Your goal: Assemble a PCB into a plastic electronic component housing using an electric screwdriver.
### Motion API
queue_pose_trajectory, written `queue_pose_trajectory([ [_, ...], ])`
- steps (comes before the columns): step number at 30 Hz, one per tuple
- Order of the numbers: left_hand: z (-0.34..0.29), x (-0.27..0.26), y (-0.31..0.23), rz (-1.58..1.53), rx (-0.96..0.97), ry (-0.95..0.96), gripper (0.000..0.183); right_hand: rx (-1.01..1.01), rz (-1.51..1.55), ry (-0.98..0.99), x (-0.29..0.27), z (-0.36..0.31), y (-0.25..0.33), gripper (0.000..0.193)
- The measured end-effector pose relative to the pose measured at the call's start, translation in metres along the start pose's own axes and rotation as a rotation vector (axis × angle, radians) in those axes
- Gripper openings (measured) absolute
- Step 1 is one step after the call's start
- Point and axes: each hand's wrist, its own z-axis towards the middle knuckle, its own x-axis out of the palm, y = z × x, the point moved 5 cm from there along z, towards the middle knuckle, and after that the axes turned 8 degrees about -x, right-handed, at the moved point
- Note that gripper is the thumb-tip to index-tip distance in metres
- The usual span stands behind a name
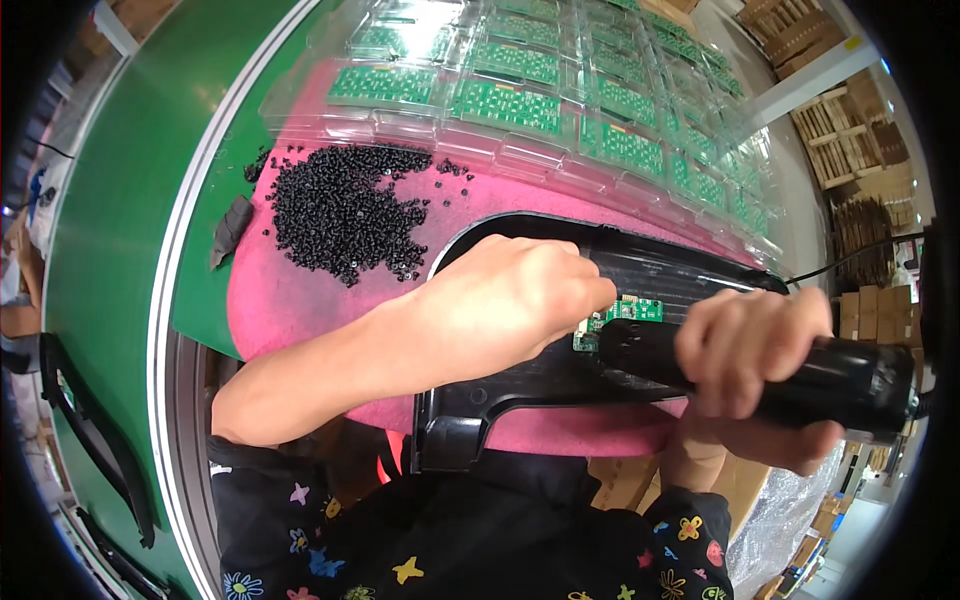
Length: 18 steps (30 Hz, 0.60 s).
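A black plastic housing (530, 395) lies across my front, with a small green circuit board (640, 309) inside it. My right hand (750, 350) is wrapped round a black electric screwdriver (850, 385), its narrower front end over the board's lower part. Motion blurs that hand a little. Beside the board's left edge, my left hand (520, 295) is closed with its fingers curled down; whatever is between the fingertips is hidden from view. Left of the housing, a heap of small black screws (345, 210) is spread out.
Under the housing is a pink mat (270, 300). Clear plastic trays (480, 130) with several green circuit boards stand behind it. On the left runs a green conveyor belt (120, 220) with a black curved plastic part (95, 440). A dark scrap (232, 230) lies by the screws.
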Motion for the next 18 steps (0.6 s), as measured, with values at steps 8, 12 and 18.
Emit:
queue_pose_trajectory([
  [8, 0.005, 0.001, -0.009, -0.147, 0.118, -0.122, 0.032, -0.154, 0.12, -0.064, -0.013, 0.004, 0.027, 0.04],
  [12, 0.009, -0.007, -0.014, -0.24, 0.073, -0.158, 0.029, -0.196, 0.13, -0.079, -0.017, 0.004, 0.035, 0.04],
  [18, 0.014, -0.005, -0.021, -0.198, 0.067, -0.154, 0.028, -0.215, 0.132, -0.108, -0.022, 0.003, 0.038, 0.041],
])
